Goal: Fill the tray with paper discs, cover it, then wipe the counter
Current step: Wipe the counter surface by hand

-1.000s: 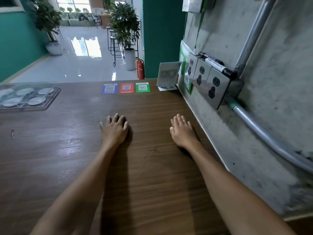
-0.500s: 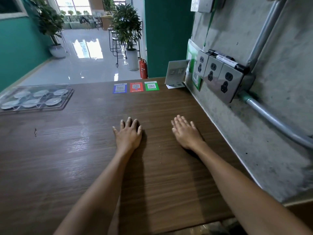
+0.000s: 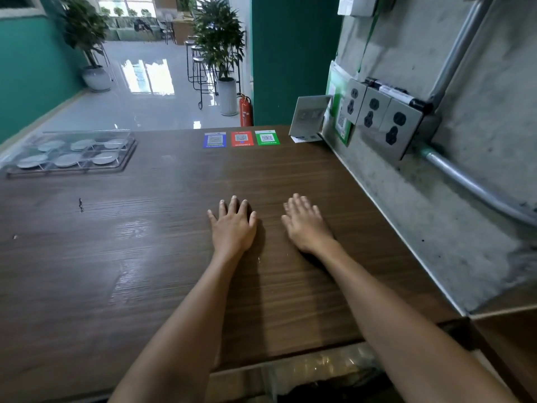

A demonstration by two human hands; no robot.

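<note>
Flat and empty on the worktop (image 3: 290, 175), left hand (image 3: 233, 228) now nearer right hand (image 3: 306, 225), well apart from covered tray (image 3: 128, 154); seemingly finished.

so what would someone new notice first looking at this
Most likely the two bare hands, the left hand and the right hand, lying flat side by side, palms down, in the middle of the brown wooden counter. Next, the clear covered tray of pale paper discs at the counter's far left. Then the blue, red and green QR stickers in a row along the far edge.
</note>
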